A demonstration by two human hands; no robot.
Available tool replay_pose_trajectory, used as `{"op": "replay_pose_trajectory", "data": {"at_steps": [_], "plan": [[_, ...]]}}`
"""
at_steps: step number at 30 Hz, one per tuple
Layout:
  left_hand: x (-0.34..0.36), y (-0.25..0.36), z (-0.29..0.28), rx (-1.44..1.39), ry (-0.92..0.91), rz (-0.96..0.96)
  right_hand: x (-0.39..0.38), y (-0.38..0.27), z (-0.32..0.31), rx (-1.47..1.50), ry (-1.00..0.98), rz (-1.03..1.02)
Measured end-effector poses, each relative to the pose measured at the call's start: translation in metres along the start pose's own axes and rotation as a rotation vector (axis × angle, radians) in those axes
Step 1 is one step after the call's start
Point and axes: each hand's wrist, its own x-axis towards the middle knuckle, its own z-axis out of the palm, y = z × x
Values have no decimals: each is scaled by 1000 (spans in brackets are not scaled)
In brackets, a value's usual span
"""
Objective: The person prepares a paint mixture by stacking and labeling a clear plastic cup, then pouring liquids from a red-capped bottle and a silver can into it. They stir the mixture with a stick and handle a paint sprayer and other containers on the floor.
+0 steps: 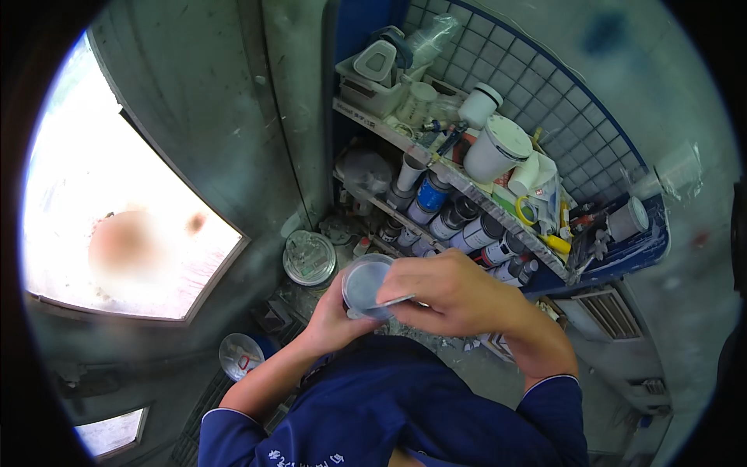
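My left hand (pixel 338 317) is wrapped round the side of a small round tub (pixel 362 280) with a pale, translucent top, held in front of my chest. Over the tub's right side is my right hand (pixel 443 292), its fingers closed on a thin, flat grey strip (pixel 401 300). The strip lies across the near right part of the tub's top. What kind of tool the strip is cannot be made out, and most of it is hidden in the fingers. The tub's lower part is hidden by my left hand.
Ahead and right stands a blue shelf unit (pixel 467 184) with a white bucket (pixel 498 148), yellow-handled scissors (pixel 526 210) and several cans and bottles. A large round tin (pixel 309 258) is beyond my left hand. A clear-topped bucket (pixel 241 356) stands by my left forearm.
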Motion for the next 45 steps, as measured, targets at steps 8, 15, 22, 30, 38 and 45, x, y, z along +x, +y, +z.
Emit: {"op": "replay_pose_trajectory", "data": {"at_steps": [8, 15, 22, 30, 38, 45], "plan": [[-1, 4, 4, -40, -22, -6, -4, -5, -5, -22, -48, 27], [-2, 9, 7, -17, -5, -18, -5, 0, -3, -75, 27, 61], [-1, 1, 9, -79, -18, 21, -4, 1, 3, -34, 71, 26], [-5, -1, 9, -80, -35, -11, 0, -3, 3, -4, 59, -3], [-4, 0, 7, -49, -75, -55, -1, -5, 1, 23, 14, -7], [-4, 6, 5, 8, -54, -27, -10, -2, -7, -33, -62, 70]]}}
